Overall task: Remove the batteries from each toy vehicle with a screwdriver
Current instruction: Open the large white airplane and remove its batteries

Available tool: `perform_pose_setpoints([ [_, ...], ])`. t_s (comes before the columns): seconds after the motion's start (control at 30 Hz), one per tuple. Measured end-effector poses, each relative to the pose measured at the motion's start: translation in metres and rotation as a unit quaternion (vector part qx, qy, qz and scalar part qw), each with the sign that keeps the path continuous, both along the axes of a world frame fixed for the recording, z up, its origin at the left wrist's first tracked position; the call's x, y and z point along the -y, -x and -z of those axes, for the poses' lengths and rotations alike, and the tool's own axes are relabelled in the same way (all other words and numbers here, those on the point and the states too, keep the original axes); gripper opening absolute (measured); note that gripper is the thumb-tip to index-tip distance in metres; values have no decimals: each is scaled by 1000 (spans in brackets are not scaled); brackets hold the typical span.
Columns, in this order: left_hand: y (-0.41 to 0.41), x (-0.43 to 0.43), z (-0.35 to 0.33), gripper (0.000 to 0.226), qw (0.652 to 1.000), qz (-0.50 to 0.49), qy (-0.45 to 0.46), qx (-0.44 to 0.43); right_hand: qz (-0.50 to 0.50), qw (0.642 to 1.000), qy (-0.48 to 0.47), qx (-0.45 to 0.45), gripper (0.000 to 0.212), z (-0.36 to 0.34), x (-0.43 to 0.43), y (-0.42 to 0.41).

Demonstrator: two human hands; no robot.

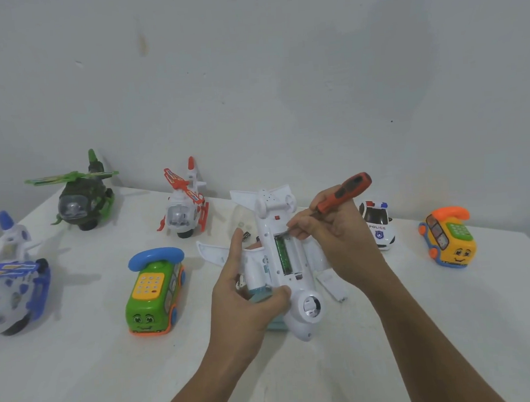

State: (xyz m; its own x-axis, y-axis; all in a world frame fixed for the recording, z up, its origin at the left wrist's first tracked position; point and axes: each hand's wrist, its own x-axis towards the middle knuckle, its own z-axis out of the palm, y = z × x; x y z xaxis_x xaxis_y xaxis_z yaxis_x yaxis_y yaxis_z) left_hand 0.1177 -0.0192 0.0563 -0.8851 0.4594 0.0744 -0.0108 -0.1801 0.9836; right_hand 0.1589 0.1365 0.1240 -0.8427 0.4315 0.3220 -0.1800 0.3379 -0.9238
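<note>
**Item in hand.** The white toy plane is positioned belly-up near the middle of the table, nose toward the camera. Whether it rests on the surface or is raised slightly cannot be told.

**Battery compartment.** The battery compartment is exposed. One green battery is seated along its left side. The slot beside it appears empty.

**Tool.** The tip of the screwdriver is set at the far end of the compartment. It is judged to be placed there to lever the cell out.

**Hands.**
- The right hand is closed round the orange handle, with the fingertips brought low toward the shaft. This grip is judged to favour fine control.
- The left hand is wrapped round the fuselage at the left wing root. The toy is thereby steadied against the prying force.

**Removed part.** The compartment cover is laid on the table just beside the plane, on its right. It is judged to have been set there clear of the work.

**Small items.** Some are noted beyond the left hand. They are too small to identify.

**Remaining toys.** All stand upright and well apart from the work.
- green helicopter
- red helicopter
- blue helicopter
- green phone bus
- police car
- yellow phone bus

Their battery status cannot be told.
</note>
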Motion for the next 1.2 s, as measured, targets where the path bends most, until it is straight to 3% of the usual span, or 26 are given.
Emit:
perform_pose_setpoints([
  [0.4,-2,-6,1,99,1000,8,2,1,-67,972,222,40,14,-7,-26,-1],
  [0.63,-4,-11,1,94,1000,11,1,13,-13,955,292,56,14,-7,-24,2],
  [0.8,-3,-9,0,93,1000,7,-8,12,23,934,357,-3,24,-19,-22,-8],
  [0.87,-2,-10,0,93,1000,5,-10,13,52,959,277,15,29,-20,-18,-13],
  [0.93,-2,-10,2,94,1000,2,-8,10,92,988,94,78,25,-14,-10,-15],
  [1.0,-2,-10,4,98,1000,0,2,-2,93,988,-72,100,14,-2,1,-15],
  [1.2,0,-9,5,99,999,-11,32,-20,68,973,-209,72,32,26,10,-11],
])
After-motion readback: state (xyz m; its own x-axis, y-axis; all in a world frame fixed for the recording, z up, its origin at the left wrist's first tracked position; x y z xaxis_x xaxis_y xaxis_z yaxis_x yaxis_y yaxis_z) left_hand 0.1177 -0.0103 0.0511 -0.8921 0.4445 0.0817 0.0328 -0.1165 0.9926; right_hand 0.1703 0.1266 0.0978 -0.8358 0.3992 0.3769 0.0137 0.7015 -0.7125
